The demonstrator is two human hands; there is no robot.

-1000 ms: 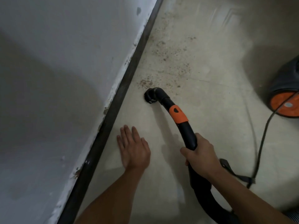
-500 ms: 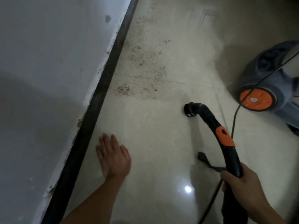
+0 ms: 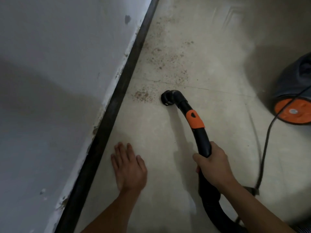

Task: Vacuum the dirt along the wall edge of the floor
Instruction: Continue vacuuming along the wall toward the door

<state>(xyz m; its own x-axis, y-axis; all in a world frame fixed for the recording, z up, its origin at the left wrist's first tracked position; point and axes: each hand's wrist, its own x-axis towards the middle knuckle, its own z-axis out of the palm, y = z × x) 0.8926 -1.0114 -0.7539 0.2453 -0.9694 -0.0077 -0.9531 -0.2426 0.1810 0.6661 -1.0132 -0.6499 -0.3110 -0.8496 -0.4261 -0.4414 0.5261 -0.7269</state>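
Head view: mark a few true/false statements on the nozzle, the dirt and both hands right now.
The right hand grips the vacuum hose. True.
The nozzle sits on the reddish dirt patch. False: it is beside the patch, just right of it.
The left hand holds a brush. False: it lies flat on the floor, holding nothing.
Scattered dirt lies along the baseboard beyond the nozzle. True.
The vacuum canister stands against the wall. False: it is at the right edge, away from the wall.
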